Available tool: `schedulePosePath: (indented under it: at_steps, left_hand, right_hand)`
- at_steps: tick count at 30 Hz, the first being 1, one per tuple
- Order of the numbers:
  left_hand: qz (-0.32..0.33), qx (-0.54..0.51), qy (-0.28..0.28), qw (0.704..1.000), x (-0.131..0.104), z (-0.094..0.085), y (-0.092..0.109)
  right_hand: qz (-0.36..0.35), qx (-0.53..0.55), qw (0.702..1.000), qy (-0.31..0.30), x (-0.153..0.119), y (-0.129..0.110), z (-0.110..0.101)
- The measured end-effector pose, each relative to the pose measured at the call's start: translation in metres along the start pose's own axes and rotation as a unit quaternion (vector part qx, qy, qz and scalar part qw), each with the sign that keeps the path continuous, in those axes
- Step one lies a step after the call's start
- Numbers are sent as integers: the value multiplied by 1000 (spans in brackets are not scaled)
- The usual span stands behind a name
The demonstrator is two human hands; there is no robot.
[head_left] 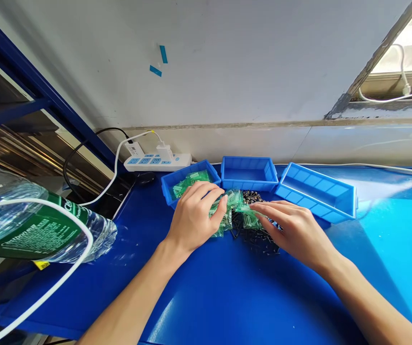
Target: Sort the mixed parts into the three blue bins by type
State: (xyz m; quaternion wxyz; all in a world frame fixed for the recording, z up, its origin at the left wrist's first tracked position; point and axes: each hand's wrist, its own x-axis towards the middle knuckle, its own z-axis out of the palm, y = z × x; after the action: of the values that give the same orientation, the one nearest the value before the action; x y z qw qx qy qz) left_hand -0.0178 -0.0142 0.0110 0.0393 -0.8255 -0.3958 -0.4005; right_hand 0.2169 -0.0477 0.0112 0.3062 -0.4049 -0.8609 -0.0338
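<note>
- Water bottle [40, 230] lies on its side well left of the hands, a white cable [65, 273] looping over it.
- Left hand [194, 215] curls its fingers on the green packets [232, 211], pressing them to the blue surface [220, 292].
- Right hand [292, 230] lies flat and open, fingertips on the same packets, over the dark screws [259, 237].
- Judgement: pinch one packet at a time so no screws drag along.
- Beyond the hands: left bin [187, 184] holds more green packets; middle bin [249, 173] and right bin [317, 191] follow.
- Power strip [157, 162] sits against the wall, beyond the left hand.

blue worktop [227, 297] against a pale wall
a water bottle [40, 225] lies far left; a white power strip [157, 162] sits behind.
</note>
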Motion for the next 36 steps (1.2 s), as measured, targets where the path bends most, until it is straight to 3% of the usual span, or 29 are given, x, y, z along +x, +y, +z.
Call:
schedulePosePath:
  at_steps: [4, 9, 12, 15, 20, 23, 25, 28, 29, 32, 36]
  left_hand:
    - [-20, -73, -17, 997, 1, 0, 5]
    - [-124, -218, -31, 967, 3, -4, 18]
    - [-186, -370, -69, 908, 4, -5, 27]
    - [-222, -468, -95, 850, 3, -3, 32]
    - [-254, -491, -77, 830, 3, 2, 31]
    - [-243, -466, -48, 849, 5, 1, 27]
    - [-225, -402, 6, 887, 6, -3, 21]
    - [-176, -214, 100, 956, 8, -12, 7]
    - [-143, -140, 109, 974, 9, -15, 0]
    - [-63, 5, 78, 995, 8, -22, -20]
    - [-71, 83, 1, 994, 4, -22, -35]
  right_hand:
    - [28, 2, 995, 98, 3, -3, -5]
    - [174, 110, 958, 200, 2, -10, -7]
    - [239, 254, 915, 201, 2, -15, -6]
    - [261, 345, 883, 182, 4, -19, -4]
    - [286, 378, 865, 163, 7, -20, -3]
    - [287, 399, 862, 124, 7, -19, -3]
    - [284, 391, 868, 112, 7, -18, -2]
    - [274, 331, 894, 125, 6, -18, 0]
    - [269, 311, 902, 129, 5, -17, 1]
    - [264, 277, 914, 136, 4, -17, 3]
    - [261, 221, 929, 145, 4, -15, 1]
